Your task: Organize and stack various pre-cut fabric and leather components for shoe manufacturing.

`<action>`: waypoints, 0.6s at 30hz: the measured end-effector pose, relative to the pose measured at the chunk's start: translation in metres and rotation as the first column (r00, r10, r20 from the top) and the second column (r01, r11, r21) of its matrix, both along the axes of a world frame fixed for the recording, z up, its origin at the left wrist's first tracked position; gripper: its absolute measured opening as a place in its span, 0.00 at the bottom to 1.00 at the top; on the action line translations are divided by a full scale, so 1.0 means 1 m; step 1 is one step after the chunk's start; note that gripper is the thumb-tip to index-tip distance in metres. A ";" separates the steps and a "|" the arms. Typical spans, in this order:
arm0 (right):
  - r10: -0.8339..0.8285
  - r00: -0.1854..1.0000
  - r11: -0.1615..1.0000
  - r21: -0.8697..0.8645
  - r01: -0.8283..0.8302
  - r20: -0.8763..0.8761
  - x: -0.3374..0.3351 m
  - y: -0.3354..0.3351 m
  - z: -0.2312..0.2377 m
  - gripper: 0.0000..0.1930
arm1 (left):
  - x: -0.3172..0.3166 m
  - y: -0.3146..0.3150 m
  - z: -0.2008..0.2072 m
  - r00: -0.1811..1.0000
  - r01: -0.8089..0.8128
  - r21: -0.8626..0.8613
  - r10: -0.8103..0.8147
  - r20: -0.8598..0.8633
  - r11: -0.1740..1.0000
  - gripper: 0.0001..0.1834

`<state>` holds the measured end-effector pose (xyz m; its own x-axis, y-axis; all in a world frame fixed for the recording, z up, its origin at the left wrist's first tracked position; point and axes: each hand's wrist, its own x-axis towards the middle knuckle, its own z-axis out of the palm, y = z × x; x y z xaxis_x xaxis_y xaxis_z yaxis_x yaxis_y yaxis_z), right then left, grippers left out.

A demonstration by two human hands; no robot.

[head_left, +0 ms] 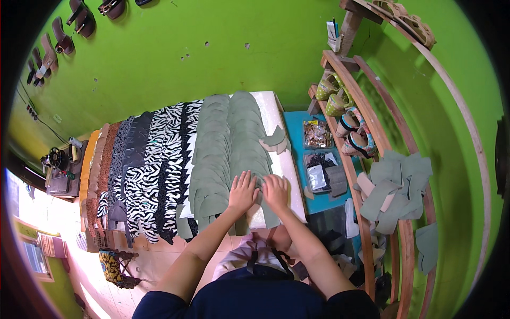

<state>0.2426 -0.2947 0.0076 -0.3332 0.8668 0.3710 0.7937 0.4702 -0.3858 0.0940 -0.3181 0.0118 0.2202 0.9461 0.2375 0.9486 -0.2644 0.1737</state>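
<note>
We saw the right row of grey-green pieces (245,135) lying overlapped on the pale surface (268,106), directly beneath both hands, its long axis running from near to far. We found neither hand clearly nearer to it: the left hand (243,193) lay palm down at the near part of the row, toward its left side, while the right hand (275,192) rested just beside it, toward the right side. We read the left grip as spread flat, with the fingers stretched toward the far end; the right fingers were bent and partly hidden, so we could not tell whether they pinched a piece. Just left of that row we saw the left row of grey-green pieces (212,141), and farther left lay rows of zebra-striped pieces (139,186), then dark, brown and yellow ones. Beyond the right hand, near the right edge of the surface, a small stack of curved pieces (275,139) lay apart. To the right, on a teal top (294,125), we noted a far clear box (317,133) holding brownish, shiny small items, and a nearer clear box (323,159) holding dark material, with a pale packet (317,178) by its left side. Farther right, a wooden rack (406,250) bore loose grey-green pieces (393,199) and, farther along, finished sandals (355,135).
</note>
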 end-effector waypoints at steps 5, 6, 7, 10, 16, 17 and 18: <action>-0.243 0.969 0.963 0.113 0.246 -0.037 0.013 0.063 0.003 0.12 | 0.014 0.059 0.017 0.999 0.001 -0.016 0.000 0.039 1.000 0.25; -0.299 0.953 0.947 0.110 0.303 -0.053 0.013 0.074 0.004 0.12 | 0.016 0.067 0.018 0.999 -0.002 -0.021 0.003 0.039 1.000 0.25; -0.342 0.938 0.929 0.129 0.347 -0.056 0.012 0.084 0.004 0.12 | 0.017 0.076 0.019 1.000 0.010 -0.036 -0.009 0.022 0.999 0.25; -0.439 0.898 0.895 0.063 0.441 -0.038 0.008 0.108 0.001 0.11 | 0.020 0.099 0.018 1.000 0.012 -0.078 -0.011 0.009 0.997 0.26; -0.298 0.954 0.941 0.176 0.288 0.031 0.008 0.146 -0.008 0.12 | 0.015 0.128 0.011 1.000 0.029 -0.155 -0.028 0.010 0.987 0.27; -0.268 0.961 0.947 0.200 0.250 0.067 0.008 0.151 -0.009 0.13 | 0.014 0.131 0.008 0.999 0.035 -0.149 -0.033 0.014 0.988 0.26; -0.266 0.961 0.948 0.198 0.248 0.068 0.009 0.155 -0.010 0.13 | 0.012 0.134 0.006 0.999 0.034 -0.151 -0.032 0.014 0.988 0.26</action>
